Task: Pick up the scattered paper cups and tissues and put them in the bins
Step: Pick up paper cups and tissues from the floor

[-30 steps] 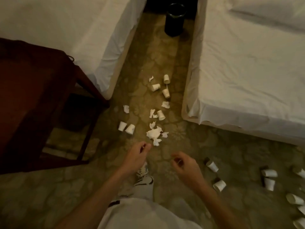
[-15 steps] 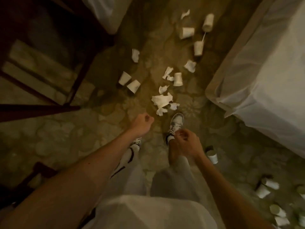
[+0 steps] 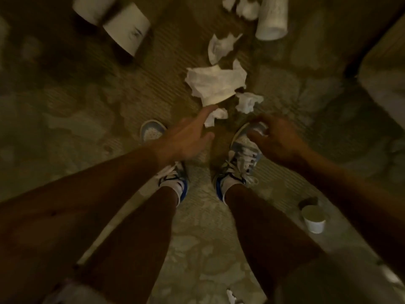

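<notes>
White scrap of tissue (image 3: pixel 231 297) lies nearest, on the patterned carpet (image 3: pixel 76 119) between the person's bare legs. Both feet are in white and blue laced sneakers: the left sneaker (image 3: pixel 152 132) carries a dark curved mark on its side, too blurred to read as a brand, and the right sneaker (image 3: pixel 241 159) has loose white laces. Off to the right a paper cup (image 3: pixel 313 218) lies on its side, well apart from the rest.

Above the shoes, the left hand (image 3: pixel 186 139) is spread wide with straight fingers and holds nothing. Its fingertips are just beside a small crumpled tissue (image 3: pixel 215 117) and reach the lower edge of the large tissue (image 3: pixel 217 84); whether they touch either is unclear. The right hand (image 3: pixel 278 139) hangs over the right toe cap with loosely curled fingers, empty.

Another small wad (image 3: pixel 248 102) sits just right of the large tissue, and a torn tissue (image 3: pixel 221 46) lies beyond it. Farther out, two cups lie at upper left: one plain (image 3: pixel 94 7), and one printed cup (image 3: pixel 128 27) with a small dark mark, illegible through blur. An embossed cup (image 3: pixel 272 18) lies at upper right beside more tissue bits (image 3: pixel 241 5). A pale bed corner (image 3: pixel 385 80) shows at the right edge.
</notes>
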{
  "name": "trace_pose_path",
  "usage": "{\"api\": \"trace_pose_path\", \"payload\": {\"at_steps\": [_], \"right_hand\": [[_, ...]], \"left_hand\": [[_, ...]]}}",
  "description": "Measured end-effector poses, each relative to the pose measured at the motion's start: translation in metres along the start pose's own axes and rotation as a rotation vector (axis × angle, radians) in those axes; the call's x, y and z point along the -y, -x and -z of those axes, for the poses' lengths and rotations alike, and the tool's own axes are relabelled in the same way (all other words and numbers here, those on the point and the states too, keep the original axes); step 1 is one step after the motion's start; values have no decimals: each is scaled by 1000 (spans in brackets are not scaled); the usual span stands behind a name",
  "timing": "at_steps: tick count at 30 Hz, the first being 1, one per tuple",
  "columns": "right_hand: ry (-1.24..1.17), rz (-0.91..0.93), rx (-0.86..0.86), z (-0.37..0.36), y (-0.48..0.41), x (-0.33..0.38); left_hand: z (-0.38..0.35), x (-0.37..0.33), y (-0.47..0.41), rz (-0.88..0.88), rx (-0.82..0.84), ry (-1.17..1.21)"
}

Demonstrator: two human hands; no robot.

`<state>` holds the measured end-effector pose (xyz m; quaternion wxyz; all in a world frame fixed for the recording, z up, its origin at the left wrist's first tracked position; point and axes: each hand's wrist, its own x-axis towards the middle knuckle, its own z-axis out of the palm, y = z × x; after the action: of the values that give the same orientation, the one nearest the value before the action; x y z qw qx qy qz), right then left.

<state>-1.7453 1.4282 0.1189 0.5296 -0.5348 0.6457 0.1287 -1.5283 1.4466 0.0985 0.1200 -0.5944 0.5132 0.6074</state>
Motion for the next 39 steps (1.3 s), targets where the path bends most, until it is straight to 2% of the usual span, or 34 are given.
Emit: {"api": "trace_pose_path", "payload": {"at_steps": [3, 6, 8, 11, 15, 19, 21, 23, 28, 30, 34, 36, 39], "right_hand": [[86, 46, -25, -25, -45, -20], [152, 66, -27, -41, -79, -38], [163, 113, -71, -50, -95, -48], [246, 231, -201, -54, -114, -59], [277, 279, -249, -43, -136, -67], [289, 352, -309, -32, -148, -73], [150, 315, -297, -28, -150, -70], [-110, 261, -234, -26, -146, -60], [-612, 277, -32, -23, -127, -27], [-718, 291, 46, -20, -125, -13], [-836, 351, 91, -22, -127, 15], [-900, 378, 86, -21, -127, 30], [-1038, 360, 72, -18, -126, 50]], "left_hand": [[-15, 31, -48, -128, 32, -61], [-32, 53, -83, -218, 16, -255], [-42, 64, -98, -258, -55, -361], [-46, 78, -109, -391, -260, -519], [-34, 88, -123, -671, -415, -555], [-26, 97, -132, -712, -544, -529], [-25, 95, -131, -669, -640, -430], [-20, 91, -128, -641, -692, -353], [9, 78, -116, -533, -674, -127], [18, 71, -112, -522, -699, 30], [22, 50, -105, -617, -839, 123], [23, 39, -103, -674, -818, 189], [30, 25, -100, -657, -792, 310]]}}
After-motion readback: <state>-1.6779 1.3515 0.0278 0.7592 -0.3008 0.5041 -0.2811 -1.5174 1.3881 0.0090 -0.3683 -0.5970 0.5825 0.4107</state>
